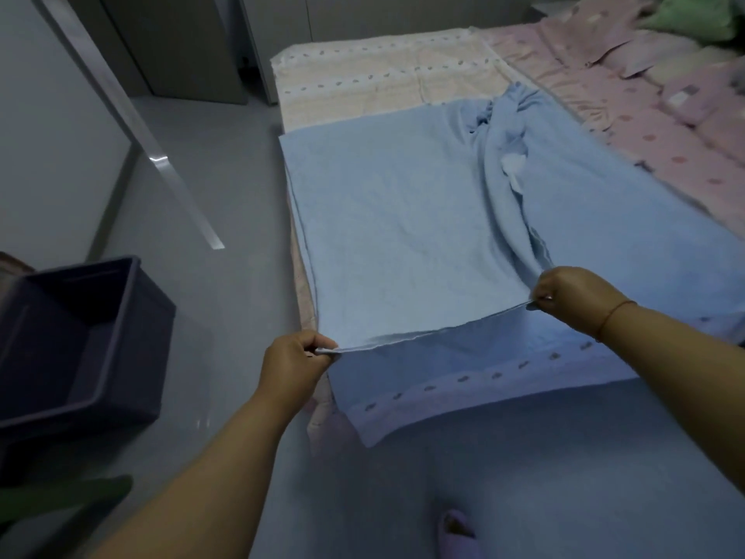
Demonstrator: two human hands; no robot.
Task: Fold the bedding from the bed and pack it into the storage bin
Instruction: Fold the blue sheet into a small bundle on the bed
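Hands (292, 361) (572, 296) pinching blue blanket (403, 219) edge over bed (375, 74).

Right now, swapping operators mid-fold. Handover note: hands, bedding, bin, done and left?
Left hand pinches the near edge of the blue blanket; right hand pinches the same edge further right.
Blanket lies on the bed, top layer doubled over, bunched ridge right of centre.
Cream blanket flat behind it; pink bedding rumpled on the right.
Storage bin on the floor at left, nothing visible inside.
Done: first fold.
Left: smooth, finish folding, pack everything.
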